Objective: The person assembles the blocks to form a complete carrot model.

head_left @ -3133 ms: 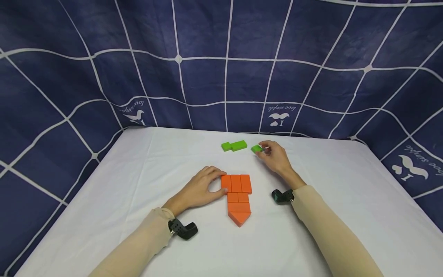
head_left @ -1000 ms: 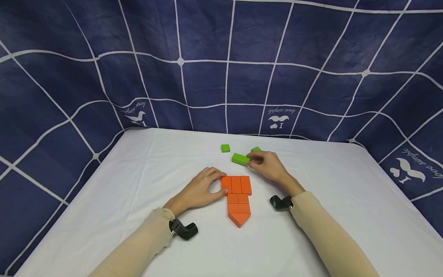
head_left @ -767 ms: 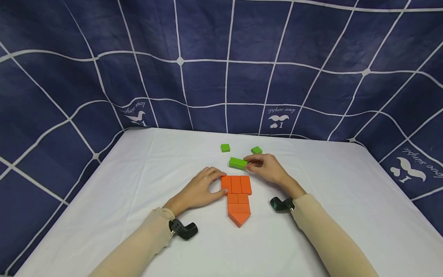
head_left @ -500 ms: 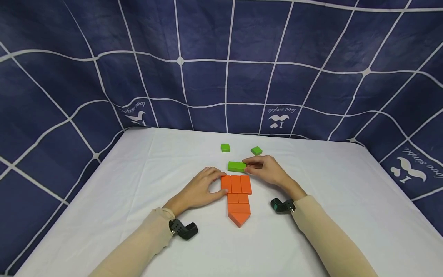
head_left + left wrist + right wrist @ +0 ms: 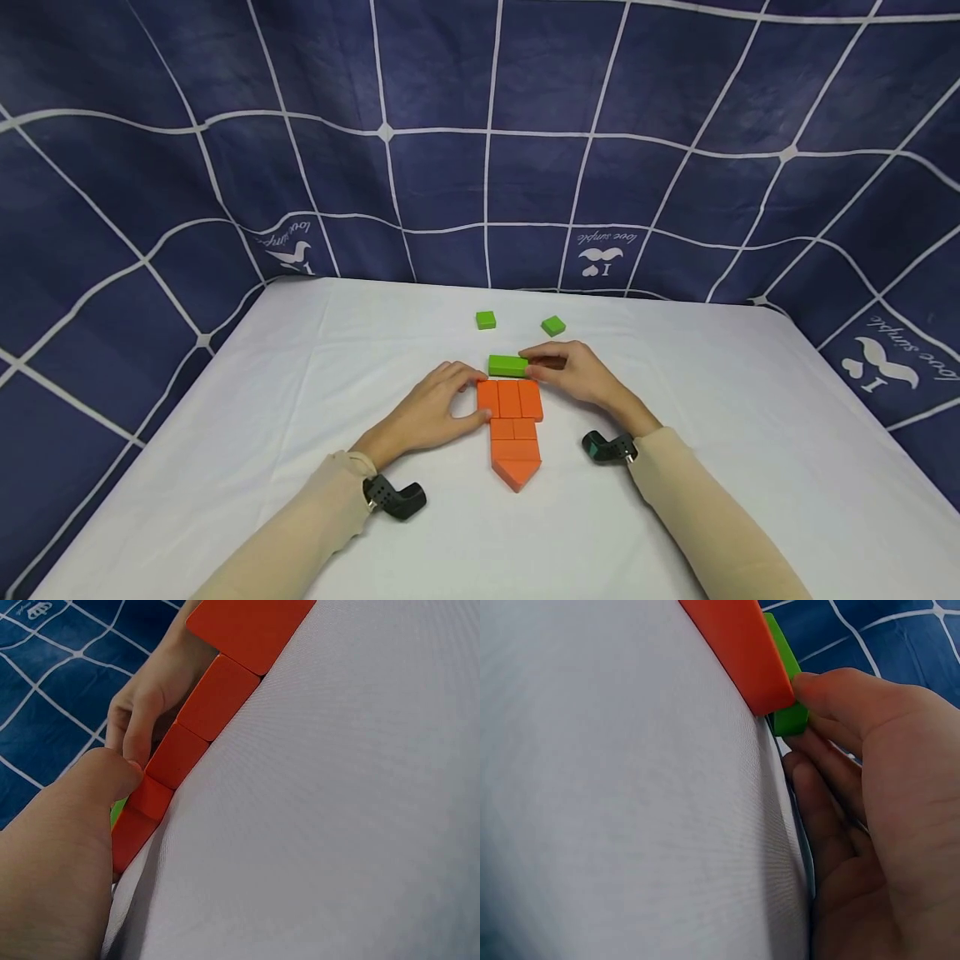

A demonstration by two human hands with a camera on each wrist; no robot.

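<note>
In the head view, my right hand (image 5: 581, 375) pinches the right end of a long green block (image 5: 507, 366) between thumb and fingers. The block lies just behind the far row of orange blocks, nearly touching them. My left hand (image 5: 423, 410) holds the leftmost orange block (image 5: 487, 398) of that row, index finger at its far corner and thumb at its near side. More orange blocks (image 5: 514, 450) lie flat against one another, ending in a triangular block (image 5: 516, 473) that points toward me. In the right wrist view the green block (image 5: 789, 720) shows behind an orange one.
Two small green blocks, a left one (image 5: 485, 320) and a right one (image 5: 553, 326), lie farther back on the white tablecloth (image 5: 360, 333). A dark blue checked curtain (image 5: 442, 175) rises behind the table's far edge. Black wrist cameras sit on both wrists.
My right hand let go of a small green block and took the long green one. It brought that toward me and slightly left, turned parallel to the orange row. My left hand stayed put.
</note>
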